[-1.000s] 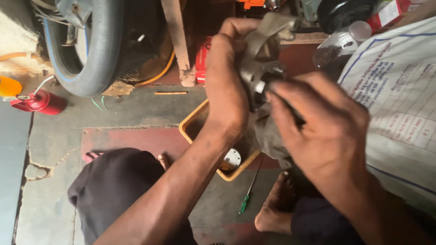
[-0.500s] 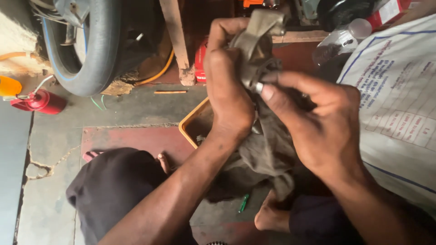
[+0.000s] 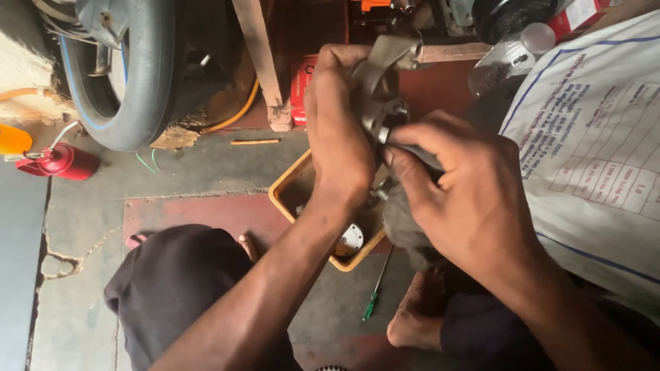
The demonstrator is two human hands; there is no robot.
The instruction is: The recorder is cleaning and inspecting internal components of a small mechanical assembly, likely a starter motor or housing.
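Above one yellow tray [image 3: 283, 194], two hands, left hand [image 3: 338, 141] and right hand [image 3: 462, 194], together clamped on one rag-wrapped metal part [image 3: 382, 103].

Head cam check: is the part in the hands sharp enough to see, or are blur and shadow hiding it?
Head view: soft, dim daylight, no glare; left hand and right hand are slightly soft, their grip and a grey rag shading most of the metal part; the tyre and yellow tray read clearly.

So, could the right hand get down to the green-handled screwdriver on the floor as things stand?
Probably not at once: the right hand is gripping the grey rag around a metal part with the left hand. The screwdriver lies uncovered below, beside the yellow tray.
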